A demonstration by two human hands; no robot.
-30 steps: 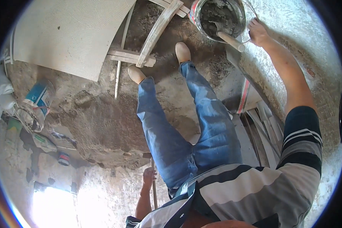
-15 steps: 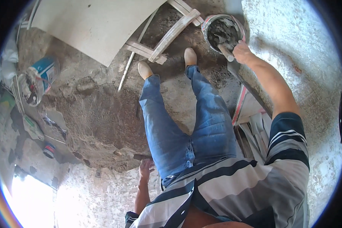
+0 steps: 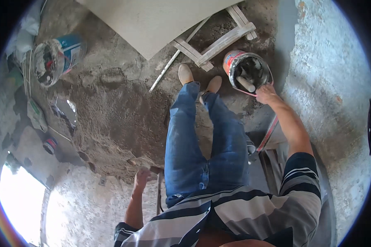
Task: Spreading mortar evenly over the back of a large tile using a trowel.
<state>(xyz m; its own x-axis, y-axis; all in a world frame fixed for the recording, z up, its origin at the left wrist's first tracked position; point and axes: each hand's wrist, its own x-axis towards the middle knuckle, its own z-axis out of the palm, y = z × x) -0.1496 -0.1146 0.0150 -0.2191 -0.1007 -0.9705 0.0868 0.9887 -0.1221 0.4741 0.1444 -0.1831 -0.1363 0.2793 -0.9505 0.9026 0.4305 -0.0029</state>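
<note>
1. Grey mortar [image 3: 259, 66] is held in the bucket [image 3: 231, 61], which is seen by the floor's right edge, close to the wall [image 3: 313, 61]; whether its base is borne by the floor [image 3: 119, 107] or lifted cannot be told.
2. The pink bail [image 3: 245, 93] is gripped by the right hand [image 3: 267, 94] just beside the rim, on the side nearer the body; the fingers are curled in, with little gap seen.
3. From those fingers, the bucket is placed ahead and slightly left. By the right hand it is met directly; the left hand [image 3: 142, 177] is set well apart.
4. A wooden grip [image 3: 246, 84] is propped in the bucket, its long axis slanted so that its butt is aimed towards the right hand.
5. The left hand is held out beside the left hip, near a dark-headed rod [image 3: 158, 191]; whether the rod is touched, or how far the fingers are spread, cannot be told.
6. Beyond the feet, a wooden frame [image 3: 225, 44] is laid between the bucket and the board's [image 3: 152, 20] near corner.
</note>
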